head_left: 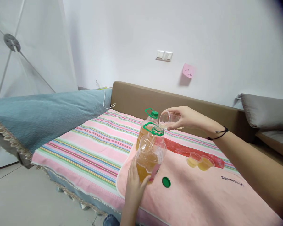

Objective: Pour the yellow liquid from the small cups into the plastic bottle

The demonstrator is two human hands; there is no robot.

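My right hand [182, 117] grips a clear plastic cup [165, 118], tipped sideways with its rim at the uncapped mouth of a large clear bottle [151, 150]. A thin pale streak shows inside the bottle's neck, and amber liquid fills its lower part. Around the side of this bottle, low down, curls my left hand [136, 179]. Behind it stands a second bottle [142, 133] with a green cap and handle, partly hidden. A loose green cap [166, 182] lies on the pink blanket [191, 201], right of the front bottle.
Two clear cups, a left one [193, 159] and a right one [205, 163], hold yellow liquid beside a red plastic strip [179, 147]. Under the blanket is a striped bedspread [85, 141]. A brown headboard [136, 97] runs along the wall, with grey pillows [266, 110] at right.
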